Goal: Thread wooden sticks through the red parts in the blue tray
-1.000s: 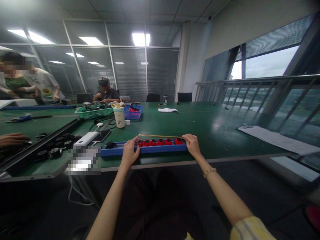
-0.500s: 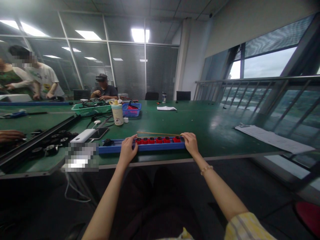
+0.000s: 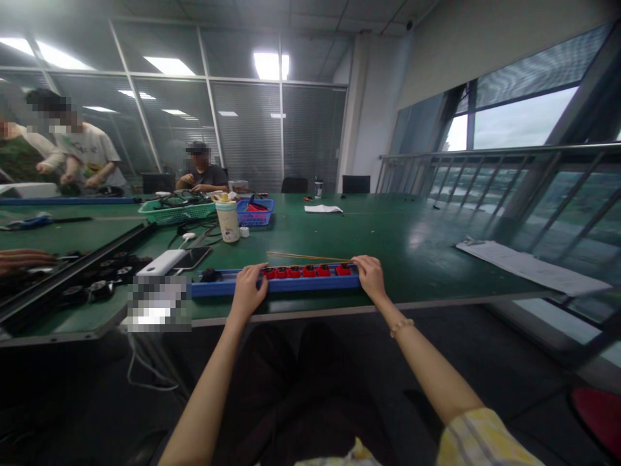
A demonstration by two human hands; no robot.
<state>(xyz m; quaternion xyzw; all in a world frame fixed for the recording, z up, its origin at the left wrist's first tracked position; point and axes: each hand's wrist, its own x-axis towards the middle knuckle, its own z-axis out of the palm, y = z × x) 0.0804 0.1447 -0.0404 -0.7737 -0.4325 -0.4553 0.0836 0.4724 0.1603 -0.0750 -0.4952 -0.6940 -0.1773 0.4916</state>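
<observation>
A long, narrow blue tray [image 3: 301, 285] lies along the table's near edge. Several red blocks with dark tops [image 3: 309, 271] sit in a row inside it. My left hand [image 3: 249, 290] grips the tray left of its middle, thumb against the near wall and fingers over the far side. At the right end, my right hand [image 3: 370, 276] is closed round the tray, its fingertips partly hidden. A black part [image 3: 210, 275] rests in the tray's left end. Just behind the tray lies a thin tan stick [image 3: 305, 257], its right end close to my right fingers.
A phone [image 3: 193, 257], a white power bank [image 3: 162, 263], a cup [image 3: 228, 221] and a blue basket [image 3: 255, 212] stand left of centre. Black parts [image 3: 101, 289] lie farther left near another person's hand [image 3: 24, 260]. A clipboard with papers [image 3: 531, 266] is at right.
My hands and the blue tray stay almost where they were. In the background, a standing person at the left has shifted slightly right.
</observation>
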